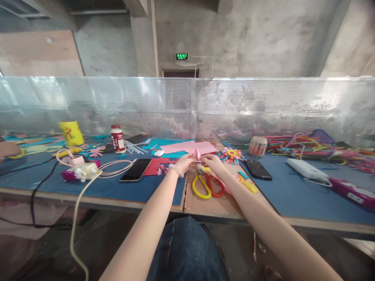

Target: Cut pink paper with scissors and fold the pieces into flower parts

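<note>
My left hand (185, 162) and my right hand (213, 163) come together over the middle of the table, both closed on a small folded piece of pink paper (197, 153). Just below them lie scissors (201, 188) with one yellow and one red handle; their blades are partly hidden by my hands. Behind my fingers rest sheets of pink paper (178, 146) on blue paper (158, 143). A multicoloured paper flower (231, 154) sits right of my right hand. Yellow paper scraps (249, 185) lie beside my right forearm, and red paper (150, 167) is left of my left wrist.
Phones (136, 170) (258, 169) lie on both sides. At left stand a red-capped bottle (117, 139), a yellow container (71, 133) and a power strip (80, 171) with cables. Another person's hand (8, 150) is at the far left. A perforated metal screen (249, 105) runs behind.
</note>
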A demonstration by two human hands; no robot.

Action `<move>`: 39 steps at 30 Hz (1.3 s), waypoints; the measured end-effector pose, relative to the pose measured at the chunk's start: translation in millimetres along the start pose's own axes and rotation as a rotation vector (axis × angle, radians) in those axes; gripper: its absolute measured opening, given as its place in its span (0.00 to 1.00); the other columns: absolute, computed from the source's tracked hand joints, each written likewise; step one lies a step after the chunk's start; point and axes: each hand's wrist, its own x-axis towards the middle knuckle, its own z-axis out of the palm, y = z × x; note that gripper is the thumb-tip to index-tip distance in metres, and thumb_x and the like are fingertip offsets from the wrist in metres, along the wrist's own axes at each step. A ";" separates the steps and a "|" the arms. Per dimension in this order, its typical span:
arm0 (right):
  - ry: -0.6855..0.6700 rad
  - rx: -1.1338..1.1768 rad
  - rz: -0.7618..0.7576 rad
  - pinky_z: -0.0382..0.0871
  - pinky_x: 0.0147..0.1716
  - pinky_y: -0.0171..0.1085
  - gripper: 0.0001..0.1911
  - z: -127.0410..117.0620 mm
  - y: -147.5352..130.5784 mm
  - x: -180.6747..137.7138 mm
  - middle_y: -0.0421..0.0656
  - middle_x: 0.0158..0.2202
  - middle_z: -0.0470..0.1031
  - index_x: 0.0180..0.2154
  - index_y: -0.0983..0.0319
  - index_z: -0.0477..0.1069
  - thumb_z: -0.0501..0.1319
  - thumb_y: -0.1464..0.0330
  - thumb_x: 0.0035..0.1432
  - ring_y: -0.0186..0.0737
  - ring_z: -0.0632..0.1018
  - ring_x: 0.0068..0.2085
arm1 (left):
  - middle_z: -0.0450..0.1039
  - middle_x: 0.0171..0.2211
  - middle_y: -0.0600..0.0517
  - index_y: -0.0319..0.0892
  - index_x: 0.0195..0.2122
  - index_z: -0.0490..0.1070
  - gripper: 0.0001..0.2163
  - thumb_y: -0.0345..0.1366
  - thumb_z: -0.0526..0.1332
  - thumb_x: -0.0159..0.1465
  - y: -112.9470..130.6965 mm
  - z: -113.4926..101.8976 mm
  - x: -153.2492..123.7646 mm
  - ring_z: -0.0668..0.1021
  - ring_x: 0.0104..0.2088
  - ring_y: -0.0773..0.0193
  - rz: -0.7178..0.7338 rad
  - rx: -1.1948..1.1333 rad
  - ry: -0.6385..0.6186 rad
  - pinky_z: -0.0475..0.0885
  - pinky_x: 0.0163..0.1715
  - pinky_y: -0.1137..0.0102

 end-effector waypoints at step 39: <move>0.023 0.055 -0.066 0.60 0.28 0.32 0.09 -0.5 -3.3 -0.9 0.37 0.21 0.67 0.22 0.64 0.68 0.55 0.65 0.42 0.31 0.66 0.25 | 0.72 0.29 0.50 0.38 0.36 0.70 0.16 0.38 0.68 0.47 1.6 -0.1 -0.6 0.74 0.27 0.68 0.074 0.071 -0.053 0.66 0.27 0.75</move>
